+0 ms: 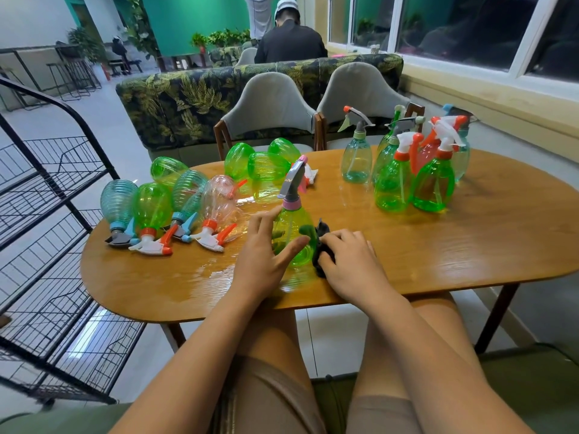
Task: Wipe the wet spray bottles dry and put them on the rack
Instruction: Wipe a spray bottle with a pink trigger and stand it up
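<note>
Head view: a green spray bottle [293, 242], with a grey trigger and a pink collar, is standing upright on the bench [438, 252], near its front edge and in front of the seated person.

The left hand [266, 258] is lying against the bottle's left side. Its grip is open, with the fingers spread and nearly straight and the thumb reaching across the front of the bottle.

The right hand [347, 261] is gripping a dark cloth [322, 245], with the fingers curled over it. It is pressing the cloth against the bottle's right side, low down.

The bottle is see-through and a dip tube is showing inside. Whether it is holding any liquid cannot be told.

A wet film [219, 267] is glistening on the bench to the left of the hands.

Four bottles [152, 206] are lying on their sides at the left end, triggers pointing toward the person. More green bottles [268, 175] are lying behind them.

A cluster of upright bottles [434, 186] is standing at the far right, well apart from the hands.

A black wire rack [56, 182] is standing on the floor just beside the left end of the bench.
</note>
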